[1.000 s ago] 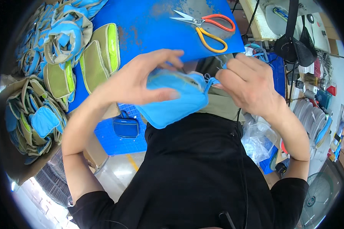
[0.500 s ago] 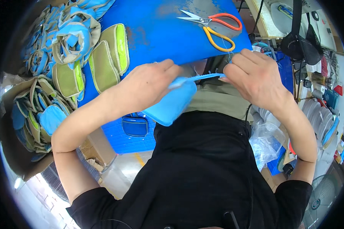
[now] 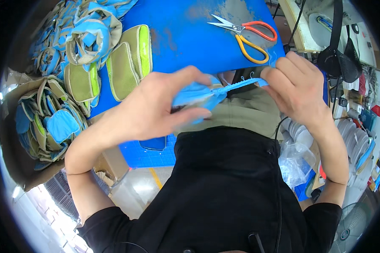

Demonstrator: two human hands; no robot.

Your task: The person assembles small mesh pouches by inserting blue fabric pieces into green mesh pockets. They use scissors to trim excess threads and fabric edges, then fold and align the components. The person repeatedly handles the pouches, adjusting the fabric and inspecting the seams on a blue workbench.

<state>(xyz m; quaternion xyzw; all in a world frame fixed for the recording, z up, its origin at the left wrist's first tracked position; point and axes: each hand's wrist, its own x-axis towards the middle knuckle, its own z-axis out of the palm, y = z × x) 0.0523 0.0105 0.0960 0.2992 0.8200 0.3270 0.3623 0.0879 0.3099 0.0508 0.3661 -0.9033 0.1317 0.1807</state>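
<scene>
A blue fabric piece (image 3: 195, 96) with a narrow stitched edge hangs between my two hands, in front of my lap. My right hand (image 3: 292, 86) pinches the end of that edge, where loose threads stick up. My left hand (image 3: 164, 103) is somewhat blurred. Its thumb and forefinger are spread apart around the other end of the fabric, and its remaining fingers are hidden. Beyond my hands, on the blue tabletop (image 3: 177, 46), lie scissors (image 3: 240, 30) with one red and one orange handle, blades apart and pointing left.
Olive and lime padded pieces (image 3: 124, 69) lie on the table's left side, beside a heap of blue and beige fabric pieces (image 3: 88, 40). A carton (image 3: 12, 166) at the left holds several similar pieces. A dark blue pouch (image 3: 153, 143) sits below my left forearm. Clear plastic bags (image 3: 295, 160) are at my right.
My left thumb and forefinger have spread apart, and the blue fabric has turned and bunched up. My right hand has moved slightly right, still pinching the edge. The whole view has shifted a little.
</scene>
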